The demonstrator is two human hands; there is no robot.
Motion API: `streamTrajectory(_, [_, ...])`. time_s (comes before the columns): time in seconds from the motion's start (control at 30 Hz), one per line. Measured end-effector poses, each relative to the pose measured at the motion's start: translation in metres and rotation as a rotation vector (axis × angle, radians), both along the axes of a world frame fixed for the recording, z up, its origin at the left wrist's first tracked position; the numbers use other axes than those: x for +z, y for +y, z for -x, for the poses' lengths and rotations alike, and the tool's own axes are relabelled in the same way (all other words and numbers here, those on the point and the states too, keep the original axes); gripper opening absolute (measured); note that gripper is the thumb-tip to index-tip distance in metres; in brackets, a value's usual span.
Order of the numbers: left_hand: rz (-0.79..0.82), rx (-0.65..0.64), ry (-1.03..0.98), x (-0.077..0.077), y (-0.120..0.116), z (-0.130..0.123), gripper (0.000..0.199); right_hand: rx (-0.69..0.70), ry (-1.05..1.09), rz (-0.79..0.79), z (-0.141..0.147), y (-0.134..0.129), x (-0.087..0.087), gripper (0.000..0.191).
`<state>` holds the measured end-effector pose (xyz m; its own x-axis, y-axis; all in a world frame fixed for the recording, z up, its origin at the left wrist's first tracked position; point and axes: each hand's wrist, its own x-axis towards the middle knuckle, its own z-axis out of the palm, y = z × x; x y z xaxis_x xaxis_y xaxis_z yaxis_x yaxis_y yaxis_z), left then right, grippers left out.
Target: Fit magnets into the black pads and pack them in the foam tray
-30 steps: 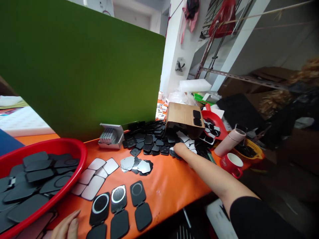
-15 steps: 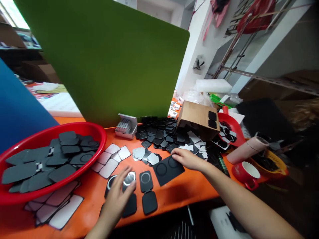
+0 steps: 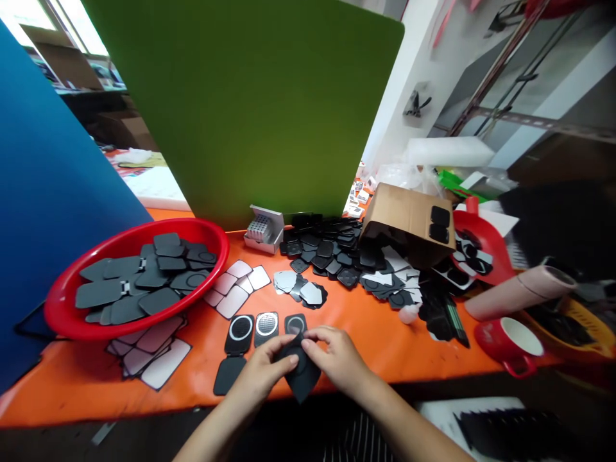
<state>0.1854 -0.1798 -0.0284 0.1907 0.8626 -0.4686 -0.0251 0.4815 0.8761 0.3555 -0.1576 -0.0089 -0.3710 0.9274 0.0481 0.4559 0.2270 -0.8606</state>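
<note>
Between my left hand [image 3: 269,367] and my right hand [image 3: 335,357] is a dark sheet with ring outlines [image 3: 302,378], held near the table's front edge. Fingers and thumbs of both hands pinch its upper edge, and it hangs with a corner pointing down. Just behind my hands lie flat folding black pads with ring faces: one with a white ring [image 3: 240,328], one with a silvery patterned disc [image 3: 266,325], and one with a grey ring [image 3: 294,323] partly covered by my hands.
A red basin [image 3: 62,314] of grey pads stands left, with pale rounded panels [image 3: 235,289] beside it. Black pieces [image 3: 327,250] are heaped behind, near a cardboard box [image 3: 409,218]. A red mug [image 3: 510,340] and pink bottle [image 3: 520,292] stand right, a green divider [image 3: 260,115] behind.
My right hand has brought the dark sheet left and toward me, off the table. My left hand has moved right from above the pads and now grips the sheet too. The view has shifted.
</note>
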Motion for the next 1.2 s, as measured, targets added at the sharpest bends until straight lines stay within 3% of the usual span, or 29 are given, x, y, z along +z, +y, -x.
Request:
streamTrajectory(0.17, [-0.177,-0.117,-0.052,-0.003,-0.01,0.007,0.037,0.118,0.187,0.262,-0.002,-0.005,-0.005,0.021])
streamTrajectory(0.3, [-0.19,-0.197,-0.023,-0.008,-0.021,0.017,0.034,0.133,0.135,0.234,-0.008,-0.009,-0.014,0.022])
streamTrajectory(0.47, [-0.054,-0.136,-0.094,-0.01,-0.036,0.028,0.027,-0.219,0.129,0.239,-0.028,0.006,-0.04,0.028])
streamTrajectory(0.57, [-0.03,-0.214,-0.145,-0.004,-0.043,0.031,0.025,-0.414,0.074,0.182,-0.035,0.015,-0.048,0.029])
streamTrajectory(0.67, [-0.079,-0.323,-0.136,0.002,-0.045,0.032,0.022,-0.525,-0.026,0.052,-0.031,0.013,-0.042,0.027])
streamTrajectory(0.73, [-0.141,-0.348,-0.082,0.005,-0.045,0.033,0.019,-0.445,-0.106,-0.099,-0.022,0.003,-0.034,0.024])
streamTrajectory(0.83, [-0.197,-0.334,0.015,0.004,-0.044,0.035,0.016,0.01,-0.133,-0.233,-0.008,-0.016,-0.023,0.019])
streamTrajectory(0.9, [-0.2,-0.326,0.072,0.004,-0.045,0.038,0.018,0.211,-0.071,-0.195,-0.001,-0.022,-0.021,0.018])
streamTrajectory(1.03, [-0.165,-0.329,0.117,0.005,-0.048,0.049,0.022,0.083,-0.033,0.003,0.006,-0.017,-0.023,0.018])
streamTrajectory(1.2, [-0.181,-0.302,0.167,0.002,-0.053,0.063,0.022,0.172,-0.116,0.048,0.01,-0.006,-0.021,0.011])
